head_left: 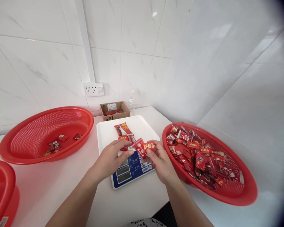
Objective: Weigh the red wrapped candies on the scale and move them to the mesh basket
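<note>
My right hand (162,161) is closed on red candy packets (148,146), pinched between thumb and fingers above the scale's front. Some carry white dots and yellow lettering. Just left of them, my left hand (113,158) has its thumb and index finger apart, the tips close to the packets. Whether they touch a packet edge is hard to make out. Under both hands stands a white scale (106,130) with a blue panel of keys and displays. On its plate lies a long red packet (123,128), with more red packets partly hidden behind my left fingers.
To the right, a red basket (247,189) holds a heap of red candy packets. At left, another red basket (21,142) has several packets in it, and part of a red basket (8,176) shows nearer. Behind the scale are a cardboard box (117,116) and clear bottle (131,101).
</note>
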`<act>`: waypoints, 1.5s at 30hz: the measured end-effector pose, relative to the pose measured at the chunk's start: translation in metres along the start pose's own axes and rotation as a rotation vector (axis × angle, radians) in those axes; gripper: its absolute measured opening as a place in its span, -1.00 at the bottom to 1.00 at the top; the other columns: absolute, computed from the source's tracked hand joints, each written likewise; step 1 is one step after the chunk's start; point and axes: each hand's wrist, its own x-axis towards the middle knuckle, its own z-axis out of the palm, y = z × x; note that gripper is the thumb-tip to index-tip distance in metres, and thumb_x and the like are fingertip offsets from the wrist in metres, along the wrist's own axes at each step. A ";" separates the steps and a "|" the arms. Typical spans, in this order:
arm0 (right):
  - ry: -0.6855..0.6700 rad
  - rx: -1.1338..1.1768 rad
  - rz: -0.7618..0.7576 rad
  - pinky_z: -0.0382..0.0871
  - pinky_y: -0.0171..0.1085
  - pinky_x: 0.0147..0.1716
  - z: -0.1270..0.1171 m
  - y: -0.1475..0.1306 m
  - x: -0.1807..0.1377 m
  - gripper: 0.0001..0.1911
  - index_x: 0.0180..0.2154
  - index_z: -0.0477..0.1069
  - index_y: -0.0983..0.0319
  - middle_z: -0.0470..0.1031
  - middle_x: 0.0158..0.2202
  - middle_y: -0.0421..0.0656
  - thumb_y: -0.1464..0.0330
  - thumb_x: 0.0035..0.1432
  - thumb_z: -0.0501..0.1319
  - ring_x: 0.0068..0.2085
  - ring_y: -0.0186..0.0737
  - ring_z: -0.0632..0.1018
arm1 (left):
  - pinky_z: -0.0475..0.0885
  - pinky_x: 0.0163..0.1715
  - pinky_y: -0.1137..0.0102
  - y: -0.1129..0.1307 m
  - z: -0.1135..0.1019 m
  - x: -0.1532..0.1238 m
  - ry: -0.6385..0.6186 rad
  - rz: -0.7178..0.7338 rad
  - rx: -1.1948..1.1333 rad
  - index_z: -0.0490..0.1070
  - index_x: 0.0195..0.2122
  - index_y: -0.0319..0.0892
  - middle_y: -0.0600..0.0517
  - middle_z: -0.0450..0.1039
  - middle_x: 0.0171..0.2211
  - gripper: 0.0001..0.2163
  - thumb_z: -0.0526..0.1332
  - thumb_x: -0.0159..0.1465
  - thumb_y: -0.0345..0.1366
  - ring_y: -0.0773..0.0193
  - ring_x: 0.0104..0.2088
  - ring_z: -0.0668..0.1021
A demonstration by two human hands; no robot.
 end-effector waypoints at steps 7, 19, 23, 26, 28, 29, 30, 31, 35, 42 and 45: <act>-0.117 0.041 0.041 0.56 -0.28 -0.37 0.013 -0.001 -0.013 -0.68 -0.19 0.43 0.10 0.47 -0.23 -0.23 0.14 0.07 0.39 -0.21 -0.23 0.53 | 0.38 -0.36 0.43 0.011 0.002 -0.002 0.104 0.002 -0.158 0.43 -0.40 -0.13 0.10 0.50 -0.44 -0.78 0.12 0.31 -0.17 0.27 -0.40 0.50; 0.005 0.014 0.075 0.34 -0.41 -0.64 0.011 0.004 -0.006 -0.50 -0.14 0.34 0.13 0.44 -0.35 -0.25 0.04 -0.05 0.39 -0.42 -0.29 0.52 | 0.41 -0.33 0.41 0.011 -0.006 -0.001 0.229 -0.096 -0.327 0.43 -0.39 -0.15 0.06 0.52 -0.42 -0.75 0.17 0.27 -0.08 0.25 -0.36 0.52; -0.088 -0.212 0.043 0.24 -0.37 -0.65 0.016 0.006 -0.003 -0.55 -0.30 0.38 0.20 0.34 -0.62 -0.31 -0.05 0.02 0.27 -0.59 -0.32 0.39 | 0.39 -0.37 0.43 0.014 -0.003 -0.001 0.200 -0.081 -0.291 0.44 -0.43 -0.13 0.09 0.50 -0.47 -0.78 0.18 0.26 -0.12 0.28 -0.41 0.50; -0.037 -0.428 -0.042 0.27 -0.32 -0.57 0.007 0.003 0.011 -0.61 -0.31 0.39 0.20 0.38 -0.61 -0.28 -0.01 0.12 0.18 -0.58 -0.29 0.40 | 0.38 -0.39 0.43 0.011 -0.005 0.000 0.248 -0.095 -0.240 0.46 -0.37 -0.13 0.07 0.54 -0.40 -0.80 0.19 0.26 -0.13 0.25 -0.36 0.53; 0.042 -0.596 -0.125 0.35 -0.26 -0.41 -0.002 -0.002 0.024 -0.67 -0.27 0.42 0.20 0.48 -0.45 -0.19 0.06 0.17 0.16 -0.43 -0.21 0.49 | 0.37 -0.44 0.44 0.008 -0.009 0.000 0.325 -0.114 -0.207 0.45 -0.29 -0.12 0.03 0.56 -0.29 -0.81 0.18 0.26 -0.12 0.21 -0.28 0.54; 0.088 -0.686 -0.167 0.36 -0.22 -0.31 -0.006 -0.004 0.032 -0.70 -0.25 0.44 0.20 0.52 -0.34 -0.13 0.11 0.19 0.15 -0.32 -0.15 0.52 | 0.35 -0.47 0.44 0.007 -0.011 0.000 0.363 -0.122 -0.195 0.45 -0.26 -0.12 0.01 0.56 -0.25 -0.80 0.18 0.27 -0.11 0.19 -0.25 0.55; 0.130 -0.776 -0.201 0.34 -0.18 -0.23 -0.010 -0.005 0.038 -0.74 -0.23 0.46 0.20 0.53 -0.24 -0.08 0.17 0.21 0.14 -0.22 -0.09 0.52 | 0.34 -0.50 0.45 0.005 -0.014 -0.001 0.396 -0.128 -0.187 0.44 -0.24 -0.12 0.00 0.56 -0.22 -0.79 0.17 0.27 -0.10 0.18 -0.23 0.55; 0.159 -0.863 -0.222 0.33 -0.16 -0.19 -0.014 -0.007 0.045 -0.75 -0.20 0.48 0.21 0.52 -0.18 -0.05 0.22 0.23 0.13 -0.17 -0.05 0.51 | 0.34 -0.52 0.45 0.005 -0.016 -0.002 0.419 -0.131 -0.182 0.43 -0.24 -0.11 -0.01 0.56 -0.22 -0.78 0.16 0.27 -0.08 0.17 -0.23 0.56; 0.147 -1.125 -0.234 0.31 -0.14 -0.25 -0.017 -0.005 0.059 -0.75 -0.19 0.58 0.19 0.53 -0.15 0.01 0.36 0.24 0.12 -0.17 0.03 0.52 | 0.34 -0.54 0.46 0.005 -0.019 -0.005 0.440 -0.122 -0.168 0.44 -0.27 -0.11 0.00 0.57 -0.24 -0.77 0.16 0.27 -0.06 0.17 -0.23 0.58; 0.059 -1.238 -0.291 0.35 -0.01 -0.07 -0.018 -0.003 0.059 -0.66 -0.08 0.58 0.21 0.54 -0.08 0.05 0.46 0.25 0.08 -0.03 0.11 0.49 | 0.36 -0.53 0.45 0.004 -0.018 -0.002 0.421 -0.100 -0.141 0.46 -0.28 -0.11 0.00 0.59 -0.26 -0.78 0.16 0.28 -0.08 0.16 -0.23 0.59; 0.078 -1.173 -0.337 0.31 0.04 0.07 -0.019 -0.006 0.048 -0.61 0.04 0.49 0.32 0.48 0.01 0.13 0.46 0.29 0.02 0.06 0.10 0.45 | 0.40 -0.48 0.44 0.005 -0.018 -0.004 0.426 -0.091 -0.140 0.46 -0.27 -0.11 0.00 0.58 -0.26 -0.78 0.17 0.29 -0.09 0.17 -0.23 0.58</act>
